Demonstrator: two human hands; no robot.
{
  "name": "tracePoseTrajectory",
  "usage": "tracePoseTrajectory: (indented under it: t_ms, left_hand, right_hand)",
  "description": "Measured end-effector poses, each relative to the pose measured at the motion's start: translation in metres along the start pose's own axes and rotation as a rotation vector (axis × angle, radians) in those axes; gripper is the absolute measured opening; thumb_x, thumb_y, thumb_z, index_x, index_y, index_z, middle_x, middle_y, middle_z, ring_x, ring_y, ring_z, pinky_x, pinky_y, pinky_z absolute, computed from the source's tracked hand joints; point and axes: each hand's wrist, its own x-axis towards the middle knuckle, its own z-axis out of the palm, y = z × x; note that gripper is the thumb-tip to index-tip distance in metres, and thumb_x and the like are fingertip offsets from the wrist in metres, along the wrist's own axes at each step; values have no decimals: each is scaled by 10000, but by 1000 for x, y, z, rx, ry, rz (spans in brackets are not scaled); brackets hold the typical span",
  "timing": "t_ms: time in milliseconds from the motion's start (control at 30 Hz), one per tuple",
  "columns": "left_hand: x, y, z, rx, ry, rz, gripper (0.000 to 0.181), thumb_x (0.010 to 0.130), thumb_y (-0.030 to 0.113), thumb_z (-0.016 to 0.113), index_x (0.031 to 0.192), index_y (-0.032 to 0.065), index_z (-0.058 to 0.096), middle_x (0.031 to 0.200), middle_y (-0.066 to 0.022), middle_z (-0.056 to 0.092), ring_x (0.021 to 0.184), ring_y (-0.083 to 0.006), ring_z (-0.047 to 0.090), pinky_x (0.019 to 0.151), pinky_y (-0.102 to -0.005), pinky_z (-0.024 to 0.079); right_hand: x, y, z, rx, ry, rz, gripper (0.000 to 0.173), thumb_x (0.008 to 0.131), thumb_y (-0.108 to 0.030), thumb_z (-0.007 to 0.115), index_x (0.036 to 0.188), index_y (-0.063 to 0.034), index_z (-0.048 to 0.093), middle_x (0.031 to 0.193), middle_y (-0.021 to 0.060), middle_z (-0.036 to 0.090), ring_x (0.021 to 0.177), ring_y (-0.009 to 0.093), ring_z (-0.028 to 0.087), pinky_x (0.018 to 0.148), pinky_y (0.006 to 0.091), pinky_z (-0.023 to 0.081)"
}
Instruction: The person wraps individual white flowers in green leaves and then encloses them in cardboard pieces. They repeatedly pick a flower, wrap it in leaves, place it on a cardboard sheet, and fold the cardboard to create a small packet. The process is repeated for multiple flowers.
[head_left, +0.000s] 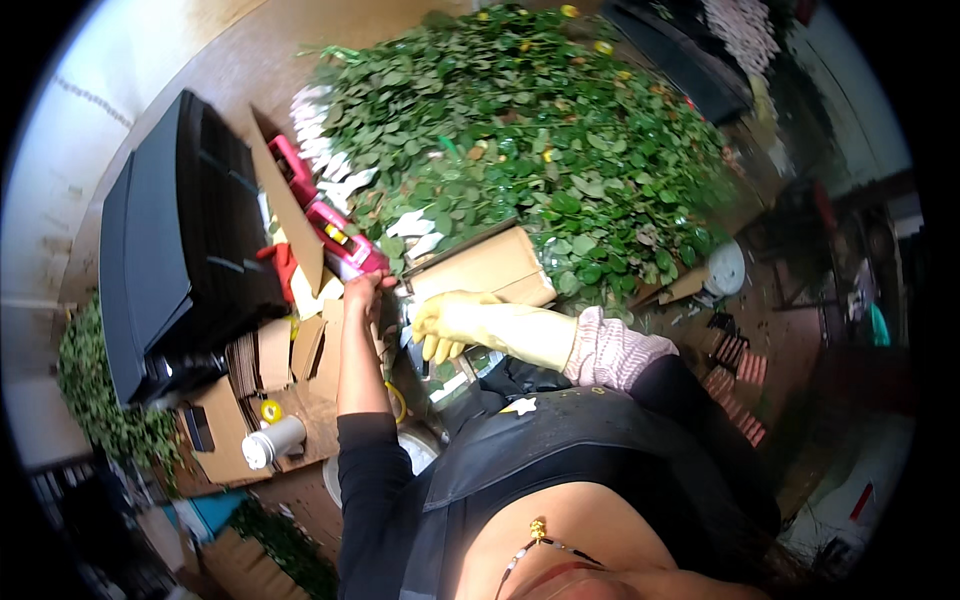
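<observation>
My bare left hand (364, 291) reaches to the near end of a pink plastic holder (346, 241), with a yellow roll inside it. The fingertips meet or nearly meet the holder; whether they grip it is unclear. My right hand (441, 324) wears a long yellow rubber glove, its fingers loosely bent and apart, with nothing visible in them. Just beyond that glove lies an open cardboard piece (480, 266) with a dark edge. A large heap of leafy green stems (510, 142) spreads over the work surface past both hands.
On the left stand a big dark box-like stack (150, 232), an upright cardboard sheet (289, 199) and a red glove (279, 268). Nearer are folded cardboard pieces (274, 356), a yellow tape roll (271, 410) and a white tumbler (274, 442). White gloves (416, 231) lie by the leaves.
</observation>
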Motion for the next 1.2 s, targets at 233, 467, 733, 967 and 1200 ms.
tracePoseTrajectory:
  t_ms: [233, 467, 733, 967, 1200]
  left_hand:
    - [-96, 79, 86, 398, -55, 1079, 264, 955, 234, 694, 1189, 143, 777, 1281, -148, 669, 1135, -208, 608, 994, -333, 443]
    - [-87, 96, 277, 1630, 213, 1130, 317, 1015, 363, 537, 1143, 213, 785, 1634, -180, 329, 1524, -425, 207, 1229, -627, 85]
    - [-64, 94, 242, 743, 166, 1241, 656, 892, -37, 534, 1513, -56, 322, 1510, -291, 400, 1444, -455, 329, 1213, -510, 267]
    - [-142, 72, 205, 281, 58, 1320, 461, 973, -24, 513, 1432, 17, 494, 1449, -191, 527, 1425, -362, 420, 1192, -450, 296]
    - [-196, -62, 68, -13, 396, 891, 358, 1001, -2, 523, 1358, -23, 525, 1304, -151, 601, 1200, -231, 576, 1065, -372, 433]
  right_hand:
    - [-116, 32, -52, 130, -230, -336, 419, 1069, -364, 525, 1287, -22, 632, 1159, 148, 738, 1034, 237, 729, 822, 316, 580]
    - [-177, 93, -103, 535, 386, -359, 527, 1029, -507, 549, 1233, -33, 658, 1105, 143, 747, 912, 199, 734, 775, 308, 572]
    - [-147, 165, -83, 530, 392, -4, 461, 1055, -447, 527, 1158, -23, 677, 1042, 141, 754, 855, 207, 730, 730, 313, 561]
    - [-31, 297, -183, 208, -24, -220, 454, 1052, -441, 443, 1039, -13, 597, 926, 113, 617, 761, 202, 576, 648, 321, 450]
    - [-148, 51, -81, -982, 184, 357, 406, 1016, -446, 501, 1055, -114, 731, 965, 79, 748, 866, 230, 713, 789, 410, 541]
